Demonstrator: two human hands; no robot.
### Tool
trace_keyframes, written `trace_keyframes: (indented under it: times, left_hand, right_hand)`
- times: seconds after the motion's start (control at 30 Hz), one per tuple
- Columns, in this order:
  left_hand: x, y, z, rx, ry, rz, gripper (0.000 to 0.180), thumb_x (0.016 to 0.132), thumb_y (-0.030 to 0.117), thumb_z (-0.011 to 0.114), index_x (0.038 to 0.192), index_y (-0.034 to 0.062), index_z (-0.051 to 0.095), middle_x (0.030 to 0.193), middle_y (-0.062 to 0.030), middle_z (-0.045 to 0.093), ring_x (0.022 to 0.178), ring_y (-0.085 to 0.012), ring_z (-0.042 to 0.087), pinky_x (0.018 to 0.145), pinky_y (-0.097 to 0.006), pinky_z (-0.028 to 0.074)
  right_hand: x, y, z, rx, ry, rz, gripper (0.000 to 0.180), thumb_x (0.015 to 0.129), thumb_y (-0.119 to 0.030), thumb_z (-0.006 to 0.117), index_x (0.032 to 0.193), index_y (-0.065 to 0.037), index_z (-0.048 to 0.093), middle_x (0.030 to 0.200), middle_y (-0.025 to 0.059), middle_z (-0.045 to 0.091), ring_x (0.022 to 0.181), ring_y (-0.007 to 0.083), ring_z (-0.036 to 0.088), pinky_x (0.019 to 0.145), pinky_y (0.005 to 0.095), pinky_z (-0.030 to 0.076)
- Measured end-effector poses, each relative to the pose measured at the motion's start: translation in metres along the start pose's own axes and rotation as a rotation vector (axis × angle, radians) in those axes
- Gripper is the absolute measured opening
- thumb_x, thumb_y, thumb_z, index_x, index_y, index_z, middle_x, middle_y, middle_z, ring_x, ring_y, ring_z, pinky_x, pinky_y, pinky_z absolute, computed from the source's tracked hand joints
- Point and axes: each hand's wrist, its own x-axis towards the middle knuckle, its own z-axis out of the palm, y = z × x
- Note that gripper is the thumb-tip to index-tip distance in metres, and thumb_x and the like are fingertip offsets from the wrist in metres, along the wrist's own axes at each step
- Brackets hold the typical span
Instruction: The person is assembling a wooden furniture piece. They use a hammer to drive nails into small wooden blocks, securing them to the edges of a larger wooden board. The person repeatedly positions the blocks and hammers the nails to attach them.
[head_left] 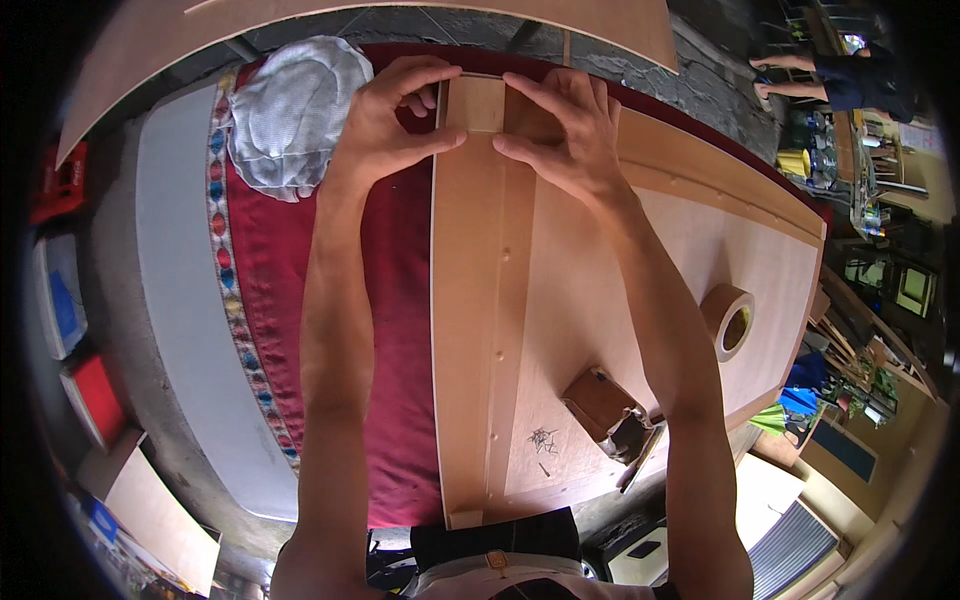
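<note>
A small pale wooden block (476,104) lies flat on the far left corner of a framed wooden panel (468,260). My left hand (400,120) has its thumb and forefinger against the block's left side, the other fingers curled. From the other side, the thumb and forefinger of my right hand (572,130) press at its right edge. Together the two hands grip the block. Raised round dots run along the panel's frame strip. At the strip's near end sits a similar small block (465,519).
On the panel are a roll of brown tape (732,322), a torn cardboard box (607,412) and a pile of nails (543,440). A dark red cloth (395,300) lies underneath, with a crumpled white cloth (300,120) at far left. A person (845,82) stands at far right.
</note>
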Motion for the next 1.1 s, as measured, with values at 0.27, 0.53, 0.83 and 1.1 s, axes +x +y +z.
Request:
trace_keyframes:
  times: [0.27,0.53,0.83,1.1]
  left_hand:
    - [-0.003,-0.008,0.0,-0.071,-0.024,-0.056,0.06,0.066,0.002,0.083,0.122,0.005,0.061,0.117,-0.0037,0.06,0.088,-0.0105,0.058,0.078,-0.025,0.052]
    - [0.001,-0.01,0.002,-0.176,0.005,-0.059,0.053,0.064,0.008,0.086,0.113,0.0029,0.066,0.112,-0.0038,0.064,0.081,-0.0094,0.061,0.074,-0.022,0.054]
    - [0.001,-0.004,0.0,-0.133,-0.029,-0.135,0.054,0.065,0.01,0.085,0.115,0.0023,0.065,0.099,-0.0055,0.068,0.079,-0.0102,0.063,0.075,-0.023,0.055]
    - [-0.001,-0.003,-0.006,-0.144,-0.031,-0.183,0.055,0.065,0.01,0.085,0.115,0.0023,0.065,0.106,-0.0063,0.066,0.085,-0.013,0.064,0.076,-0.026,0.056]
  right_hand:
    - [-0.003,0.005,0.008,-0.033,0.056,-0.017,0.06,0.055,-0.049,0.084,0.111,-0.032,0.069,0.104,-0.0011,0.05,0.1,0.02,0.048,0.088,0.0401,0.035]
    - [-0.002,0.016,0.013,-0.077,0.035,-0.027,0.05,0.067,-0.05,0.075,0.114,-0.034,0.068,0.112,0.0011,0.059,0.106,0.02,0.052,0.092,0.0399,0.033]
    - [-0.004,0.013,0.011,-0.019,0.005,-0.006,0.046,0.075,-0.05,0.069,0.118,-0.034,0.066,0.111,0.0017,0.06,0.107,0.019,0.053,0.095,0.0399,0.031]
    - [-0.002,0.003,0.012,-0.041,-0.017,0.009,0.046,0.075,-0.048,0.07,0.118,-0.033,0.066,0.111,0.0016,0.061,0.106,0.0191,0.053,0.094,0.0396,0.031]
